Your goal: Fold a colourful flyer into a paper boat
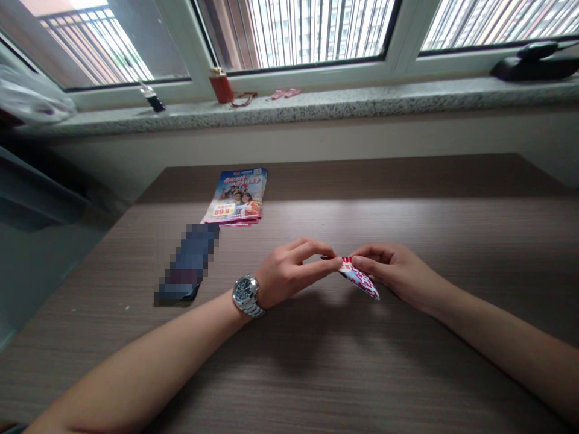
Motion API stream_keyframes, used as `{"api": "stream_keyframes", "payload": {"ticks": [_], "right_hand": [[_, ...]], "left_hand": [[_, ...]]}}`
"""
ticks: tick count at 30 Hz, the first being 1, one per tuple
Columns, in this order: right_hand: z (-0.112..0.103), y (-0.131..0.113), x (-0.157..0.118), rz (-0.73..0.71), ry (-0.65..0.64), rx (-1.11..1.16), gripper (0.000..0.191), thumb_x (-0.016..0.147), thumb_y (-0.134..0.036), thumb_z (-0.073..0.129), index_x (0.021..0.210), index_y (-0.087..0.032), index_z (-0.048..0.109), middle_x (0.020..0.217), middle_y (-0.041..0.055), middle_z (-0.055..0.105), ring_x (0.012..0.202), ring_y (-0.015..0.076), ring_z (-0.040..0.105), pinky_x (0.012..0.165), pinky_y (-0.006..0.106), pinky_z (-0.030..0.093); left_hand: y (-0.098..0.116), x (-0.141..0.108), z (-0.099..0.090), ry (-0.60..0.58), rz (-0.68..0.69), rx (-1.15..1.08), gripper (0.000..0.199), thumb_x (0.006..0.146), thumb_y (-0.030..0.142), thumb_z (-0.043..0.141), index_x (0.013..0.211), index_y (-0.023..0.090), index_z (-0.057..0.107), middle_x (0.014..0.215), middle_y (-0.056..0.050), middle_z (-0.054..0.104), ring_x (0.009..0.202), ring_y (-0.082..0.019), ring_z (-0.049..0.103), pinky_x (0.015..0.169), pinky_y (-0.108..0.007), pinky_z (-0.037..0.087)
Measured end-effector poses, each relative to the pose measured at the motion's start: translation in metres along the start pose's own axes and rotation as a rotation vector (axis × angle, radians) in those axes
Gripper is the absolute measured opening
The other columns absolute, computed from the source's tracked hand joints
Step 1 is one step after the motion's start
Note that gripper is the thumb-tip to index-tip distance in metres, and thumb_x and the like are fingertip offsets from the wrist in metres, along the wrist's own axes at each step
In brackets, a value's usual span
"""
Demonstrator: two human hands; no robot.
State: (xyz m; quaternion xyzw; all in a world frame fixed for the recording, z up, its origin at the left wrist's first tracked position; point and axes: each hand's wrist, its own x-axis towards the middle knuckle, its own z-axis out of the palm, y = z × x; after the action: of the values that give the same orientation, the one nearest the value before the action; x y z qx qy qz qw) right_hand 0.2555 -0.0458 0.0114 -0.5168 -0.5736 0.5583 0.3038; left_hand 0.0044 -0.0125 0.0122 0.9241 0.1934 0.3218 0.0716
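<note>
Head cam: L hand (287, 271) and R hand (404, 274) are working close tog., fingertips nearly meeting, both pinching a folded printed paper (359, 282) betw. thumb and fingers. Paper is sitting just above the table (316, 380), approx. centre, its R end slanting down twd. the person. L wrist is wearing a metal-band watch (246, 295).

Left of L hand, a dark phone-like item (187, 262) is lying flat, pixelated, details n/a. Just beyond its far end, a stack of flyers (239, 196) is lying face up, top sheet showing "89.9".

Past the table's far edge, a speckled stone sill (362, 107) is running under the windows (307, 33). It is carrying, L to R: a small dark-based bottle (154, 98), red container (221, 87), pink items (284, 94), black device (536, 65).
</note>
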Motion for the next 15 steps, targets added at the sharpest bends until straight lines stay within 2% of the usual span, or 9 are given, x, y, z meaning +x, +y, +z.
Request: {"api": "stream_keyframes", "payload": {"ticks": [3, 7, 12, 15], "right_hand": [[0.001, 0.001, 0.000, 0.015, -0.019, 0.017, 0.040, 0.081, -0.059, 0.069, 0.087, -0.020, 0.074, 0.077, 0.0029, 0.069, 0.067, 0.0165, 0.058, 0.061, 0.028, 0.046], [0.001, -0.001, -0.001, 0.035, -0.044, 0.040, 0.038, 0.081, -0.057, 0.069, 0.087, -0.020, 0.074, 0.077, 0.0026, 0.070, 0.066, 0.0158, 0.059, 0.059, 0.027, 0.045], [-0.001, -0.003, 0.000, 0.062, -0.096, 0.086, 0.037, 0.081, -0.055, 0.071, 0.088, -0.019, 0.074, 0.076, 0.0035, 0.071, 0.062, 0.0143, 0.058, 0.058, 0.027, 0.046], [-0.002, -0.004, 0.002, 0.031, -0.131, 0.061, 0.041, 0.086, -0.058, 0.064, 0.084, -0.018, 0.073, 0.075, 0.0037, 0.070, 0.060, 0.0138, 0.058, 0.059, 0.027, 0.048]], "left_hand": [[0.000, -0.001, 0.000, -0.016, 0.012, 0.017, 0.028, 0.099, 0.018, 0.055, 0.122, 0.028, 0.065, 0.106, -0.004, 0.071, 0.093, -0.013, 0.066, 0.083, -0.027, 0.055], [0.003, 0.002, 0.000, -0.004, -0.034, 0.014, 0.019, 0.097, 0.023, 0.059, 0.113, 0.026, 0.070, 0.097, -0.003, 0.071, 0.082, -0.012, 0.064, 0.073, -0.024, 0.051], [0.011, 0.008, -0.001, -0.041, -0.144, -0.069, 0.016, 0.098, 0.025, 0.059, 0.099, 0.023, 0.074, 0.087, -0.003, 0.068, 0.073, -0.011, 0.060, 0.068, -0.024, 0.046], [0.014, 0.011, -0.001, -0.036, -0.242, -0.195, 0.015, 0.096, 0.024, 0.060, 0.092, 0.020, 0.074, 0.084, -0.003, 0.065, 0.071, -0.010, 0.059, 0.066, -0.022, 0.046]]}}
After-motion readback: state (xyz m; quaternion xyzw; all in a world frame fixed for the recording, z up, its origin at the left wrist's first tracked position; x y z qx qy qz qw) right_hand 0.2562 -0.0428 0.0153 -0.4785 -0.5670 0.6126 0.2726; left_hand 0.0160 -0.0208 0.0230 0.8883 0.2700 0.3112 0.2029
